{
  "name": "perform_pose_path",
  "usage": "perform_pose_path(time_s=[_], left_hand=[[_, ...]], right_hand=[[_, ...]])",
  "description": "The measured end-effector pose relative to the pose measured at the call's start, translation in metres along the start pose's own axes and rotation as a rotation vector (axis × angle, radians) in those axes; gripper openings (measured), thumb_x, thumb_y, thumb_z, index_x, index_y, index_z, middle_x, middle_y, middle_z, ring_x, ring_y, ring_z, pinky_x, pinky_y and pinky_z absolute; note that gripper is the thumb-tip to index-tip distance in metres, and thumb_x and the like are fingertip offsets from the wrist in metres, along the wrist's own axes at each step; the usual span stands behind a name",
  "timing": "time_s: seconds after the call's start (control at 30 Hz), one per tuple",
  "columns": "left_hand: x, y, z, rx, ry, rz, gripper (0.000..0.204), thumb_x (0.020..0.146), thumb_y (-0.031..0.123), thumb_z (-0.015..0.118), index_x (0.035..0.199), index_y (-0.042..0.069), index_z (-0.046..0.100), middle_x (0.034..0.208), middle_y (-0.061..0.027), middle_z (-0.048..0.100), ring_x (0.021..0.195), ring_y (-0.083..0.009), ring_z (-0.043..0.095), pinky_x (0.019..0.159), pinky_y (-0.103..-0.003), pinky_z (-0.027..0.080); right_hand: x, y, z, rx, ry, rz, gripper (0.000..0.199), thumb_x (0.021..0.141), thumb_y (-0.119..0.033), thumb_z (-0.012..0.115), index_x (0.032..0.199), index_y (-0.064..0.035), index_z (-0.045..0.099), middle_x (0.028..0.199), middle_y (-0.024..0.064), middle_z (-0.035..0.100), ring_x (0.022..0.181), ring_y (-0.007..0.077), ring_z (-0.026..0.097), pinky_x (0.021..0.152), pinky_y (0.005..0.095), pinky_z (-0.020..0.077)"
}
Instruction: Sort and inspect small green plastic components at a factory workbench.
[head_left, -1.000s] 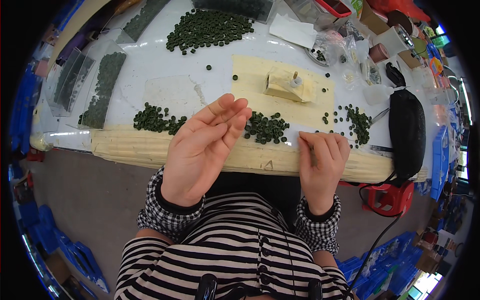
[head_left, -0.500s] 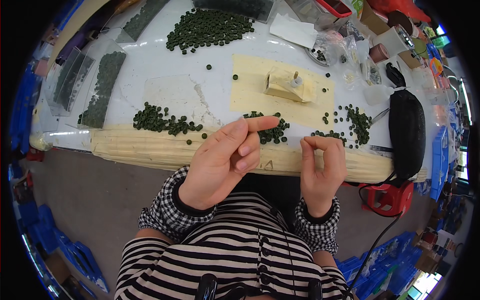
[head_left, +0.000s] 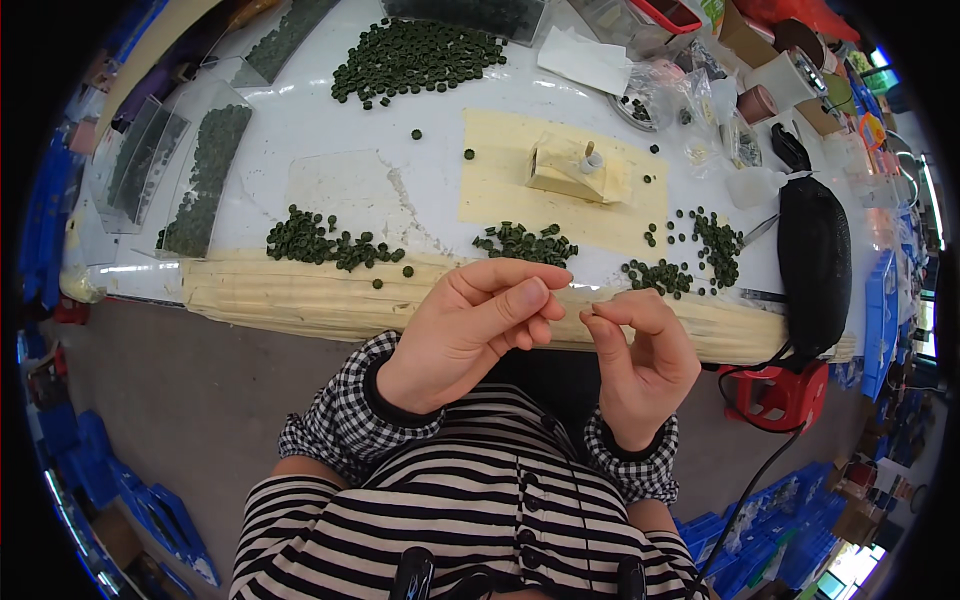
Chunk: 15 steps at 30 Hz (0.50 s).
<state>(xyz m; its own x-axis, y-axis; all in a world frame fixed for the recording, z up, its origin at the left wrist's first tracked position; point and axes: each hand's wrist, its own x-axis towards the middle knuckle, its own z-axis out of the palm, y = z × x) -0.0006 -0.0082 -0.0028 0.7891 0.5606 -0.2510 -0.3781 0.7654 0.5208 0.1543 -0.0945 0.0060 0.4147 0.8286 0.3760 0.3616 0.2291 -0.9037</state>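
In front of the table's padded front edge, both of my hands are held close together. My left hand (head_left: 470,335) is partly closed: its index finger reaches toward the right hand, the thumb lies near it and the other fingers curl in. Whatever it may hold is hidden. Thumb and index finger of my right hand (head_left: 643,360) are pinched together, and anything at their tips is too small to name. Just beyond them lie small round dark green pieces in a pile (head_left: 525,243), with another pile (head_left: 658,277) to its right.
More green pieces form a left pile (head_left: 310,237), a right pile (head_left: 717,250) and a large far pile (head_left: 415,60). A yellow block with a peg (head_left: 575,172) stands mid-table. Clear trays (head_left: 205,180) are at left. A black bag (head_left: 815,265) hangs at right, above a red stool (head_left: 780,395).
My hands have come nearer each other. The left hand has lowered slightly and turned, uncovering the middle pile; the right hand's pinched fingertips have moved left and down.
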Motion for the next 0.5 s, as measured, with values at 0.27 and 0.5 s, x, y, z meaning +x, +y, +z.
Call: perform_pose_path(time_s=[0.27, 0.5], left_hand=[[0.001, -0.0046, 0.001, 0.036, -0.038, 0.053, 0.026, 0.095, 0.012, 0.054, 0.118, 0.001, 0.058, 0.088, -0.003, 0.061, 0.08, -0.0087, 0.055, 0.074, -0.022, 0.047], [-0.0002, -0.005, 0.002, 0.121, -0.039, 0.153, 0.027, 0.089, 0.003, 0.061, 0.116, 0.001, 0.059, 0.094, -0.0107, 0.066, 0.082, -0.0141, 0.064, 0.075, -0.024, 0.053]], right_hand=[[0.0025, -0.006, 0.004, 0.066, -0.02, 0.001, 0.019, 0.074, 0.008, 0.07, 0.091, 0.0023, 0.067, 0.085, 0.0114, 0.069, 0.078, 0.0201, 0.064, 0.073, 0.0285, 0.0474], [0.0012, -0.0033, 0.0032, 0.107, 0.006, 0.005, 0.019, 0.074, 0.011, 0.068, 0.091, 0.0024, 0.067, 0.086, 0.0113, 0.067, 0.079, 0.0195, 0.062, 0.073, 0.028, 0.0468]])
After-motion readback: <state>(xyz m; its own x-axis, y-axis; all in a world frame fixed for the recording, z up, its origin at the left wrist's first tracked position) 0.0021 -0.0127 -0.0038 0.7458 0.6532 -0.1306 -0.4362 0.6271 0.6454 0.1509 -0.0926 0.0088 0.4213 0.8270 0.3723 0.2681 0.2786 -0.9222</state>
